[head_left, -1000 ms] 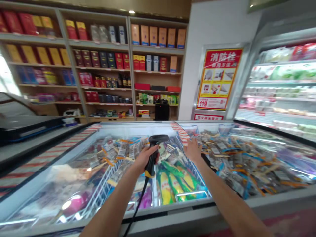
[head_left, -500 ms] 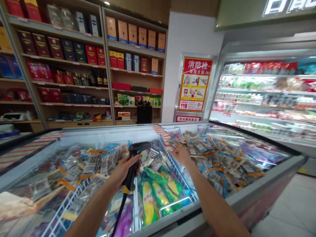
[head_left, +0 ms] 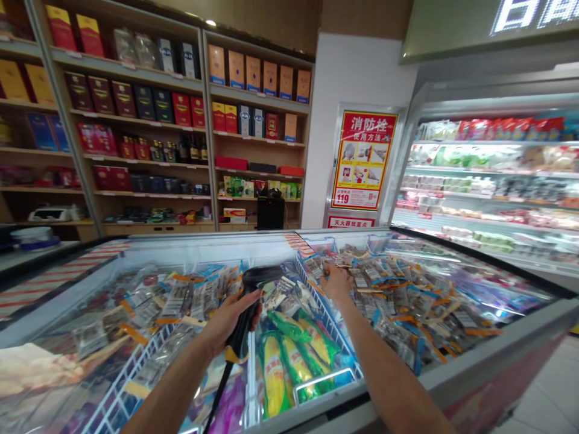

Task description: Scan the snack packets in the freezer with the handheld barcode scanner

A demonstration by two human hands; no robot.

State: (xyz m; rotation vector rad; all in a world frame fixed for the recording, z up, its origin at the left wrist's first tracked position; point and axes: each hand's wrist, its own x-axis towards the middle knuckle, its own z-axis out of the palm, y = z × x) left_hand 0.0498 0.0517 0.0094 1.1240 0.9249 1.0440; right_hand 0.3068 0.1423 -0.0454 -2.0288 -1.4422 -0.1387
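Left of the corn packs [head_left: 292, 367], a scanner [head_left: 242, 328] is gripped by the closed left hand [head_left: 228, 319]; beyond them, bagged packets [head_left: 315, 266] are met by the half-curled right hand [head_left: 337, 283], its hold unclear.

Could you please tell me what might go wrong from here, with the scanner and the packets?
First, the scanner is held above the goods by the left grip alone; if it slips, it could drop among them. Second, its cord hangs over a wire basket and might snag there. Third, the packets lie loose and overlapping, so the right grip could drag or shift several at once.
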